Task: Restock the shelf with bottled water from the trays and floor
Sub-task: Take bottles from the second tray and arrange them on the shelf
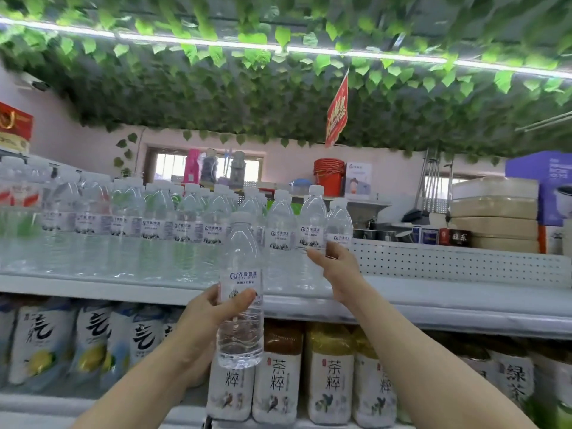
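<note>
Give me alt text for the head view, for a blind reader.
A person's left hand grips a water bottle upright before a shelf of matching bottles; the right hand touches the row's end bottle. Tea bottles line the shelf below.

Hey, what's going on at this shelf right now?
A person is restocking water. The left grip holds a water bottle upright in front of the shelf. The right grip is at the right end of the bottle row standing there; whether it grasps one is unclear.
</note>
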Tool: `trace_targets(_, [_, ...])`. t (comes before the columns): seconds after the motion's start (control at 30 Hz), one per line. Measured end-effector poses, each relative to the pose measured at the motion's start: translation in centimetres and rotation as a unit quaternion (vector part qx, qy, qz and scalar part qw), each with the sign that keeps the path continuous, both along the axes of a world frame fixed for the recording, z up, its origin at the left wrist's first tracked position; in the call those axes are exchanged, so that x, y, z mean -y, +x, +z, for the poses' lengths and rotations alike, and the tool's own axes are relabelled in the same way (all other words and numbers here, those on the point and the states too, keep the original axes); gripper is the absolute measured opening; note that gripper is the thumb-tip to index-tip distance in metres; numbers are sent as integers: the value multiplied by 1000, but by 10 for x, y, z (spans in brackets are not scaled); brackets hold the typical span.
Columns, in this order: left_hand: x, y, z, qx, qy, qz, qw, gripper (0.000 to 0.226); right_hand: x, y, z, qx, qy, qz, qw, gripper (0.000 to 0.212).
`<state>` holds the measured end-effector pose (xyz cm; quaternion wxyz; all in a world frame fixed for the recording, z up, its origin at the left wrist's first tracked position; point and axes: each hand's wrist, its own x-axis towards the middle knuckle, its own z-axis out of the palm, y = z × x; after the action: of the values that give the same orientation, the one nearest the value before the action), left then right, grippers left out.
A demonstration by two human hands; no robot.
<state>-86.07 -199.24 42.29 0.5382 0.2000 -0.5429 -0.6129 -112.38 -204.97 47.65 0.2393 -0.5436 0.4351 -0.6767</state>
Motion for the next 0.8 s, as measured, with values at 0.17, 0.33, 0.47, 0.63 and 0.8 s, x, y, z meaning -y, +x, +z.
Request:
trace_targets(0.17, [5,4,-3,26,-3,-10,1000,45,2,0,-2,-30,-4,-8,1000,25])
trace_targets(0.33, [11,11,-2,29,-4,-17,999,46,1,0,-3,-31,-8,-15,999,21])
trace_targets(0.47, [15,17,4,14,-7,-13,1000,50,2,-3,-3,-21,-12,-25,999,24])
trace_targets(0.63, [19,21,5,8,-12,-13,1000,53,8,-6,-6,-19,-15,-29,999,31])
trace_targets(0.8, [20,19,3,16,-11,-15,1000,52,15,-7,-8,-17,-18,-37,999,39])
